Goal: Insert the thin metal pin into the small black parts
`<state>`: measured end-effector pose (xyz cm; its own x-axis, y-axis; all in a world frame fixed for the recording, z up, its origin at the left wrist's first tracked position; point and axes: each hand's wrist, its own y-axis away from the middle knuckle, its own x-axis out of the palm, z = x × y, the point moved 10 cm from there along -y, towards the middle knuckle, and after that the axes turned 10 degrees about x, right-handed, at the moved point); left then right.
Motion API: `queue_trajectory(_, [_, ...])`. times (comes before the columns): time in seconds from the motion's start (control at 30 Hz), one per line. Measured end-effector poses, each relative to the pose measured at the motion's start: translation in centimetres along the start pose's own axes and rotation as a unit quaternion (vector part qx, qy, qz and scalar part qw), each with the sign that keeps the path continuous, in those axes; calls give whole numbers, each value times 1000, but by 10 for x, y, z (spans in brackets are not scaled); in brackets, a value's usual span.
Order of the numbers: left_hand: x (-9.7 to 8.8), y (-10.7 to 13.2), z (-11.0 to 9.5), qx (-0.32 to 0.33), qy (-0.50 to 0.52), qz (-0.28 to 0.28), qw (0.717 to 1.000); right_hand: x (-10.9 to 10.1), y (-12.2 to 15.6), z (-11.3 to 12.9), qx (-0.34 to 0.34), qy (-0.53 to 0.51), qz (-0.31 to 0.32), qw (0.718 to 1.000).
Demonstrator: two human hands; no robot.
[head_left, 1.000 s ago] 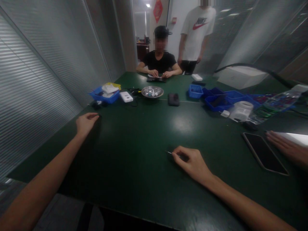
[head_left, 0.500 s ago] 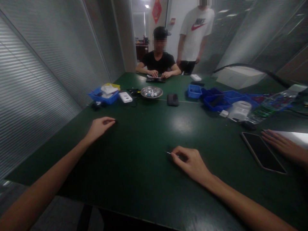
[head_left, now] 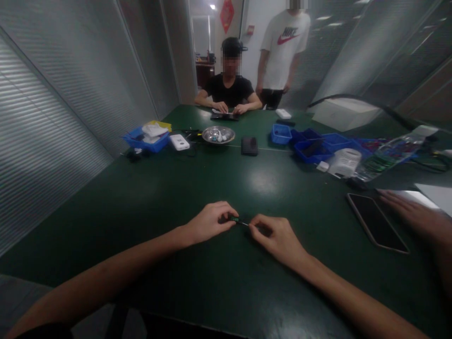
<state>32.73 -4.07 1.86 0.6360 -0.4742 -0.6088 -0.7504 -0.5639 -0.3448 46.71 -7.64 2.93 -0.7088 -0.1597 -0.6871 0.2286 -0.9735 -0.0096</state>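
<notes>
Over the near middle of the green table (head_left: 169,183), my two hands almost meet. My left hand (head_left: 210,221) pinches a small dark piece with green on it (head_left: 234,219) between thumb and fingertips. A thin silvery rod (head_left: 245,224) is pinched in my right hand (head_left: 273,230), its tip pointing left. The two small things line up end to end. Whether they are joined or only touching, I cannot tell, and fingers hide parts of both.
At right lie a phone (head_left: 377,223) and another person's hand (head_left: 409,207). Farther back stand a metal bowl (head_left: 219,141), a black box (head_left: 249,146), blue bins (head_left: 281,134), a plastic bottle (head_left: 388,153) and a blue basket (head_left: 148,143). One person sits opposite; another stands behind.
My left hand has come in from the left, bringing its small dark piece up to the rod. My right hand stays in about the same place, still pinching the rod.
</notes>
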Motion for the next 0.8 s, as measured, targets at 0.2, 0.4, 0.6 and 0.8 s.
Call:
queue_trajectory(0.2, [0, 1, 1, -8, 6, 12, 1000, 0, -2, 1, 3, 8, 17, 1000])
queue_trajectory(0.4, [3, -1, -1, 5, 8, 31, 999, 4, -5, 6, 1, -3, 18, 1000])
queue_trajectory(0.6, [2, -3, -4, 17, 4, 45, 999, 10, -11, 14, -15, -25, 8, 1000])
queue_trajectory(0.8, [2, -1, -5, 14, 3, 38, 999, 3, -4, 9, -1, -19, 14, 1000])
